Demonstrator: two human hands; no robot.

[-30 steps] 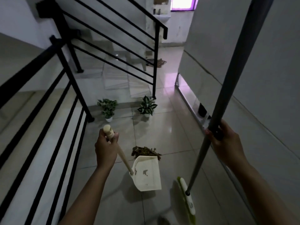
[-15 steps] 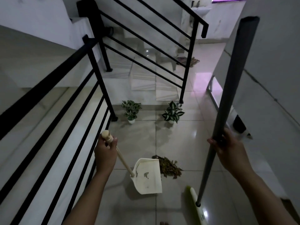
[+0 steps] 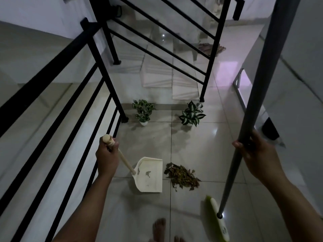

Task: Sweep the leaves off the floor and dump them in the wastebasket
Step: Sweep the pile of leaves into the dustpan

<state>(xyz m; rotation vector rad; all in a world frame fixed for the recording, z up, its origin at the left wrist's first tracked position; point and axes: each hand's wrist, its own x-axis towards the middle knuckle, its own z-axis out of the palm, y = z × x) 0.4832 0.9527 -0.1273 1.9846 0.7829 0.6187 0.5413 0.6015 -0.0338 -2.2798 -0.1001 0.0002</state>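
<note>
A pile of dry brown leaves [image 3: 181, 175] lies on the tiled floor. Just left of it sits a cream dustpan [image 3: 150, 174] with a few leaf scraps inside. My left hand [image 3: 106, 154] grips the top of the pan's long wooden handle [image 3: 125, 160]. My right hand [image 3: 257, 151] grips the grey broom pole [image 3: 258, 84]. The green and white broom head [image 3: 218, 219] rests on the floor right of and nearer than the leaves. A dark wastebasket [image 3: 270, 130] stands by the right wall, behind my right hand.
A black stair railing [image 3: 73, 105] runs along the left and another railing [image 3: 209, 55] borders steps ahead. Two small potted plants [image 3: 143, 110] [image 3: 191, 114] stand at the foot of the steps. My bare foot [image 3: 159, 229] is at the bottom edge. A grey wall closes the right side.
The view has tilted down and moved left. The dustpan has shifted from behind the leaves to their left side, and the broom head has come nearer to me.
</note>
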